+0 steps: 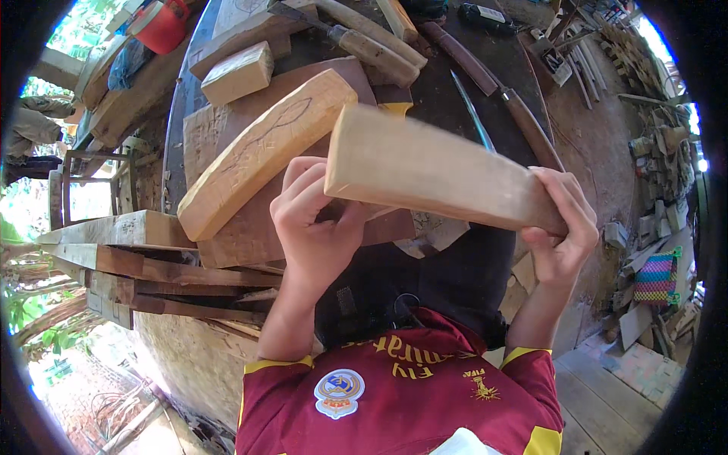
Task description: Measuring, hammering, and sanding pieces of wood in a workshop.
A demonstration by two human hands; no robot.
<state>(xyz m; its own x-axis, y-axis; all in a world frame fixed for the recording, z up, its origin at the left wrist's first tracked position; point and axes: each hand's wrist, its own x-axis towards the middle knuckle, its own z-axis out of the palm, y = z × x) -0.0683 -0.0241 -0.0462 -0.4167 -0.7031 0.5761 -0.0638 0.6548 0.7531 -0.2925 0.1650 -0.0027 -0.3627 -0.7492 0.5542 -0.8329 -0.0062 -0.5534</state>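
Observation:
A long, pale wooden block point(440, 171) is raised in front of me, slightly blurred and tilted down to the right. Around its right end, the fingers and thumb of my right hand point(565, 227) are closed. My left hand point(315, 216) is curled closed at the block's left end. Its fingertips go behind the wood, so what they grip is hidden. Beyond my left hand, a second wooden block point(265, 155) with a drawn outline lies slanted on a flat brown board point(216, 136).
A smaller wooden block point(239, 73) and a wooden-handled tool point(371, 54) lie farther back. A long blade with a brown handle point(531, 125) and a thin blue pointed thing point(470, 110) lie at right. Rough planks point(152, 262) are stacked at left. A red jug point(159, 26) stands far left.

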